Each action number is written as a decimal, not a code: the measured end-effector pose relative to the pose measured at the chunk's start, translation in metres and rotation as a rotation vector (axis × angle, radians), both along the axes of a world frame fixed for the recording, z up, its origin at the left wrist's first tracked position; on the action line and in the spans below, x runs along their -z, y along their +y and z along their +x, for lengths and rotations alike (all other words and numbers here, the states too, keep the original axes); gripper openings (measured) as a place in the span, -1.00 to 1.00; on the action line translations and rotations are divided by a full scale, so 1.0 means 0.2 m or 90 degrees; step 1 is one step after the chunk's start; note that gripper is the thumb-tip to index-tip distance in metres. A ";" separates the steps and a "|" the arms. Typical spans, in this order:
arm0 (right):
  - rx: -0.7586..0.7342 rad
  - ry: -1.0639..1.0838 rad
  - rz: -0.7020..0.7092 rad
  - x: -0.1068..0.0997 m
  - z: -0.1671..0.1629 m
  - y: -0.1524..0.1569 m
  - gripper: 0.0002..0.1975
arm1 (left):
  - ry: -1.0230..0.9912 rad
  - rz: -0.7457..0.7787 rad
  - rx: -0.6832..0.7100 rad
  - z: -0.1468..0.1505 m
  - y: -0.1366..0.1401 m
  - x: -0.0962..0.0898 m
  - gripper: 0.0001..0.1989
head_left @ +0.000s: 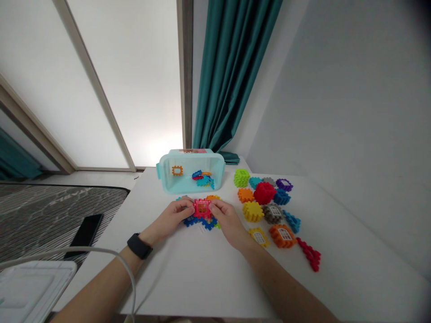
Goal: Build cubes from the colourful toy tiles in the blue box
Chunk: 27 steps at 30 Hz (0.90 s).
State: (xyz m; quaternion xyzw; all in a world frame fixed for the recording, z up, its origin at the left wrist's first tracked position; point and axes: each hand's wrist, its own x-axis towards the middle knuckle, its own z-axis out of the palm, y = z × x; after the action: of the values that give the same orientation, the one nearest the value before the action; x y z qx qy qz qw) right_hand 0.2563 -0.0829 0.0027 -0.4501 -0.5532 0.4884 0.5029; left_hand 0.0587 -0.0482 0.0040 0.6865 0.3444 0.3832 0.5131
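Between my two hands is a pinkish-red square window block [202,208] with notched edges and a cross-barred opening. The fingers of my left hand [178,214] pinch its left side. On its right side, my right hand [225,219] grips the edge. Several blue interlocking blocks [209,224] lie on the table just under and in front of it, partly covered by my hands. Bits of an orange block [213,197] show behind the red one. Whether the red block touches the pieces below, I cannot tell.
A light teal bin [175,185] holding a few blocks stands behind my hands. To the right, several stacks sit sorted by colour, among them red blocks [264,193] and orange ones [283,236]. A white cable [114,253] arcs across the lower left, near a white lid [37,287].
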 end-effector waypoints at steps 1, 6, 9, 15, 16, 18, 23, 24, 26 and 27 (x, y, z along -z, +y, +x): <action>0.004 0.000 -0.004 0.00 0.00 0.00 -0.60 | -0.005 -0.008 0.002 0.00 0.00 0.00 -0.67; 0.000 -0.062 0.031 0.03 0.02 0.02 -0.66 | 0.004 -0.018 0.015 0.00 0.01 0.02 -0.68; 0.011 -0.210 0.168 0.06 0.05 0.03 -0.81 | 0.056 0.059 -0.014 0.00 0.02 0.02 -0.70; 0.053 -0.423 0.462 0.08 0.10 0.04 -0.89 | 0.114 0.201 0.034 -0.02 0.03 0.03 -0.63; 0.052 -0.434 0.483 0.08 0.11 0.04 -0.88 | 0.110 0.209 0.045 -0.03 0.03 0.03 -0.60; 0.053 -0.437 0.510 0.09 0.11 0.04 -0.85 | 0.106 0.217 0.042 -0.03 0.03 0.04 -0.58; 0.039 -0.420 0.519 0.10 0.11 0.03 -0.77 | 0.109 0.228 0.030 -0.03 0.03 0.05 -0.61; 0.036 -0.420 0.512 0.10 0.11 0.03 -0.76 | 0.107 0.228 0.031 -0.03 0.03 0.06 -0.61; 0.031 -0.412 0.491 0.10 0.11 0.04 -0.76 | 0.104 0.233 0.022 -0.03 0.03 0.06 -0.60; 0.027 -0.406 0.477 0.09 0.10 0.04 -0.75 | 0.103 0.240 0.013 -0.03 0.03 0.06 -0.60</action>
State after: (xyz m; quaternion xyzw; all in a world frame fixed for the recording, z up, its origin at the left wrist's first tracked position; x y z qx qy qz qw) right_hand 0.2770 -0.0758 -0.0157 -0.3763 -0.8080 0.0837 0.4456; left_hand 0.0530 -0.0412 -0.0071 0.8022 0.2998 0.3795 0.3500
